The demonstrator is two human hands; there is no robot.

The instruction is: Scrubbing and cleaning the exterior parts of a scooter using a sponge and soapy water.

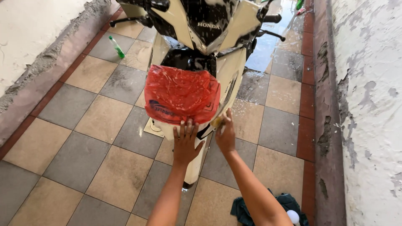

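a white and black scooter (197, 54) is seen from behind and above, standing on a floor of grey and tan tiles (104, 121). its seat is covered by a red plastic bag (182, 95), crinkled and wet. the left hand (185, 142) is laid flat on the scooter's white tail, just below the bag's rear edge, with the fingers spread and straight, their tips touching the bag. the right hand (225, 134) is set on the right side of the tail, beside the bag's corner, with its fingers curled around a small yellowish sponge (217, 121) pressed against the white panel. suds are spotted on the front panels of the scooter. a green bottle (117, 47) is lying on the tiles to the left of the scooter's front. a dark green cloth (247, 209) is crumpled on the floor behind the scooter, with a white round object (292, 216) on it.
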